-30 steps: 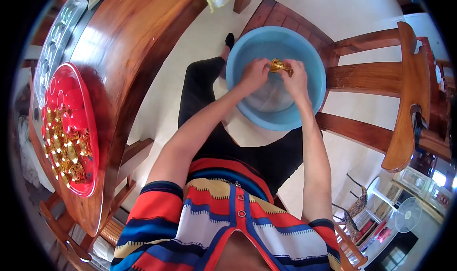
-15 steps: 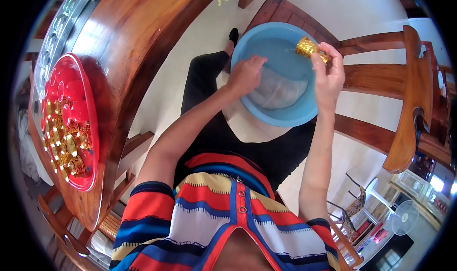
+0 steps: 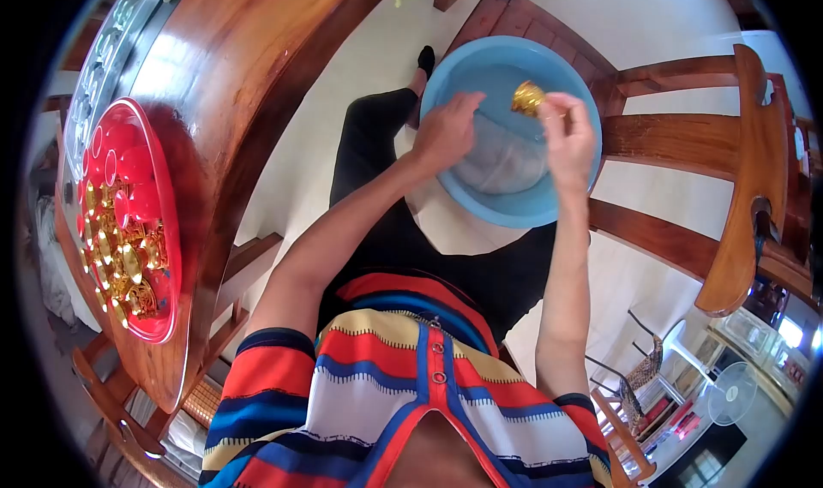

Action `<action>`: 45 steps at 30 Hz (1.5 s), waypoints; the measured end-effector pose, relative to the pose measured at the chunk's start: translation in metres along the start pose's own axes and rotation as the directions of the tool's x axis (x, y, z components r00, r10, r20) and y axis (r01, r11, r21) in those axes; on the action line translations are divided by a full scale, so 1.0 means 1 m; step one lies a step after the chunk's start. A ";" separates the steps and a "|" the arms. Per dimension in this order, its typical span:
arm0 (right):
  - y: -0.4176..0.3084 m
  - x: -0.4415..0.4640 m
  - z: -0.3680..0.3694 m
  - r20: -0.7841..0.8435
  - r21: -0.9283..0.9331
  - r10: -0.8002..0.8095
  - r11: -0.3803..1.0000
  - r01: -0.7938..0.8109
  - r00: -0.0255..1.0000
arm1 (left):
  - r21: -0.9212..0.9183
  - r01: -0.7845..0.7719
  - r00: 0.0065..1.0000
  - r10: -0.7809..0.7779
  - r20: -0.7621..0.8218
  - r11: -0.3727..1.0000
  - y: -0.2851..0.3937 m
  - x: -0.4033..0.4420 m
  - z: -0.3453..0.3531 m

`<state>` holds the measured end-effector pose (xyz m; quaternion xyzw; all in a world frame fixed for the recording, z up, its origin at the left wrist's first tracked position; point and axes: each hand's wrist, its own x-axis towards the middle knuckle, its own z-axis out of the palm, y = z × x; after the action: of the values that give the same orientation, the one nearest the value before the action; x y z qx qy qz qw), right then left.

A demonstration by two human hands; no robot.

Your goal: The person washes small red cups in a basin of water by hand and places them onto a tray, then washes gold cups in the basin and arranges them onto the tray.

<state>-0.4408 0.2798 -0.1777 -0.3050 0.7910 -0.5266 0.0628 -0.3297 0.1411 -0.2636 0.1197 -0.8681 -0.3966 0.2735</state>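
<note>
My right hand (image 3: 569, 141) pinches a small shiny gold cup-shaped piece (image 3: 526, 99) by one end, holding it tilted above a round light-blue basin (image 3: 587, 179). Inside the basin is water with a whitish cloth (image 3: 497, 158) lying in it. Over the basin's left side is my left hand (image 3: 447, 132), its fingers curled together near the cloth's upper edge. Whether they grip anything is hidden.
On the wooden table (image 3: 249, 51) at left stands a red tray (image 3: 171, 265) with red cups (image 3: 135, 162) and several gold ornaments (image 3: 105, 248). Behind it is a clear plastic tray (image 3: 107, 59). The basin rests on a wooden seat (image 3: 484, 17), beside a wooden chair (image 3: 677, 145).
My right hand has moved left and slightly down, bringing the gold piece further over the basin and turning it. My left hand has hardly moved.
</note>
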 end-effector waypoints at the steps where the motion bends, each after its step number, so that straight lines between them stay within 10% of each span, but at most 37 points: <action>1: -0.012 0.004 -0.007 -0.019 0.195 0.104 0.976 -0.099 0.994 | -0.021 0.009 1.000 -0.009 -0.010 1.000 0.001 -0.001 -0.001; 5: -0.014 0.009 -0.015 0.134 0.705 0.234 0.661 -0.259 0.963 | -0.045 0.017 0.999 -0.019 -0.038 0.999 0.002 -0.001 -0.002; 7: 0.026 0.002 0.006 0.184 -0.058 0.033 0.998 -0.023 0.982 | -0.033 0.019 0.999 -0.020 -0.031 0.999 0.003 0.000 -0.002; 10: 0.059 -0.020 0.031 0.321 -0.485 -0.153 0.821 0.301 0.935 | -0.024 0.000 1.000 -0.001 -0.006 1.000 -0.001 -0.003 0.003; 15: 0.048 -0.028 0.031 0.151 -0.207 0.063 0.978 -0.031 0.987 | -0.044 0.034 0.990 -0.028 0.138 0.998 0.006 0.004 -0.005; 31: 0.042 -0.036 0.045 0.015 -0.109 -0.012 0.994 0.014 1.000 | 0.025 0.046 0.929 -0.052 0.365 0.999 0.005 0.005 -0.008; 34: 0.050 -0.036 0.048 0.139 0.369 0.259 0.882 -0.292 0.956 | -0.027 0.039 0.927 -0.026 0.375 0.999 0.004 0.005 -0.009; 39: 0.049 -0.020 0.020 0.122 -0.092 0.140 0.987 -0.129 0.983 | -0.078 0.097 0.930 -0.063 0.361 0.992 0.008 0.003 -0.013; 45: 0.024 -0.009 0.000 0.248 -0.615 -0.167 0.734 0.289 0.954 | -0.016 0.055 0.944 -0.047 0.328 0.998 0.003 0.000 -0.007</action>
<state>-0.4433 0.2909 -0.2009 -0.4480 0.8710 -0.1973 -0.0415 -0.3259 0.1390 -0.2576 0.0712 -0.8930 -0.4286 0.1169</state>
